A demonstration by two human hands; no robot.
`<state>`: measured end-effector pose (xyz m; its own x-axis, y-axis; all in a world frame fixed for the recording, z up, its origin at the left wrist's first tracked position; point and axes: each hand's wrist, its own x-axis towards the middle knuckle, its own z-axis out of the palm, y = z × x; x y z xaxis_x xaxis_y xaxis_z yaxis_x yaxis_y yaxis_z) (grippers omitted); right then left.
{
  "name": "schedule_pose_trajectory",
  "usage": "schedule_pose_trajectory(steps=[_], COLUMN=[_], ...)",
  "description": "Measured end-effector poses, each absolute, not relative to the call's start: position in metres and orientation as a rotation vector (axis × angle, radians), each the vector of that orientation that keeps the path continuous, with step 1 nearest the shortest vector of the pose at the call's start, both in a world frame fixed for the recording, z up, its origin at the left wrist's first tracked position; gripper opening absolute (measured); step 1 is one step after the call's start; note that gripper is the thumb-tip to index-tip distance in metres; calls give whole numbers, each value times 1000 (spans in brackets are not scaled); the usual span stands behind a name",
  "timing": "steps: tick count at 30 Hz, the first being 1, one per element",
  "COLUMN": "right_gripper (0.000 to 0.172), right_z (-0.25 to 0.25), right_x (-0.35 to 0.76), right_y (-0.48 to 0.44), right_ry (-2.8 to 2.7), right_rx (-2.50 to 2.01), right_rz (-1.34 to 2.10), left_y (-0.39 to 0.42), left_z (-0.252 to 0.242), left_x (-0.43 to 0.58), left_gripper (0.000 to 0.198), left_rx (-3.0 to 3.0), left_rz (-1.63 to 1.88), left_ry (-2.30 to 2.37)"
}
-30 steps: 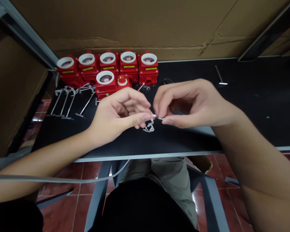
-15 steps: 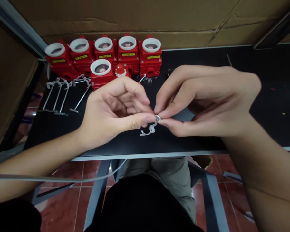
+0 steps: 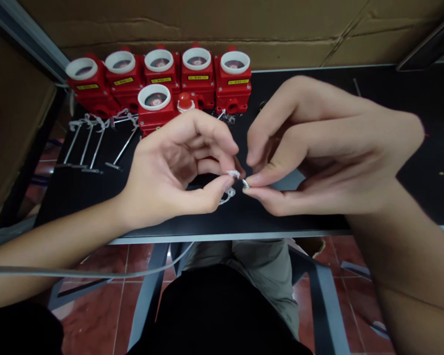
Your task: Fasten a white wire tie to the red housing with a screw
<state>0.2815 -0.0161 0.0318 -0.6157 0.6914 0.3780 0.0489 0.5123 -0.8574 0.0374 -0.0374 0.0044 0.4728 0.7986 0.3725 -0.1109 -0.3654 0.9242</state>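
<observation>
My left hand [image 3: 170,162] is closed in a loose pinch on a whitish, knobbly strand [image 3: 228,195], a bit of which pokes up between thumb and fingers while the rest dangles below the thumb. Close beside it, my right hand [image 3: 329,153] pinches a small silvery metal piece [image 3: 245,184] between thumb and forefinger. The piece is too small to make out fully, and whether it joins the strand I cannot tell. Both hands are held above the black table [image 3: 299,224], near its front edge.
Several red boxes [image 3: 234,93] with white round rims stand along the back left. One more rimmed box [image 3: 154,116] and a red dome [image 3: 185,101] sit before them. Several T-shaped metal rods [image 3: 87,145] with whitish strands lie left. A cardboard wall [image 3: 281,29] rises behind.
My right hand has drawn slightly right and its fingers have spread a little, with the silvery piece showing more. The strand has shifted within my left hand's pinch, and less of it hangs in view.
</observation>
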Motion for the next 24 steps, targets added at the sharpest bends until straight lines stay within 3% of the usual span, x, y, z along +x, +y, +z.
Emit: schedule_pose_trajectory(steps=[3,7,11,17,24], right_gripper=[44,24,21,30,20], right_z=[28,21,23,27,20], right_x=[289,305,310,307,310], right_y=[-18,-23,-23,-27,-28], right_ry=[-2048,-2068,-2094,-2031,-1912], right_rx=[-593,-474,-415,-473,-519], right_rz=[1033,796,652,772,1094], left_y=[-40,-47,-51,-51,-42], left_z=[6,11,14,17,11], left_x=[39,40,40,40,35], left_gripper=[32,34,35,31,22], left_rx=[1633,1632,1674,1700,1773], left_rz=[1117,1122,1147,1178,1237], left_ry=[599,674,659,722,649])
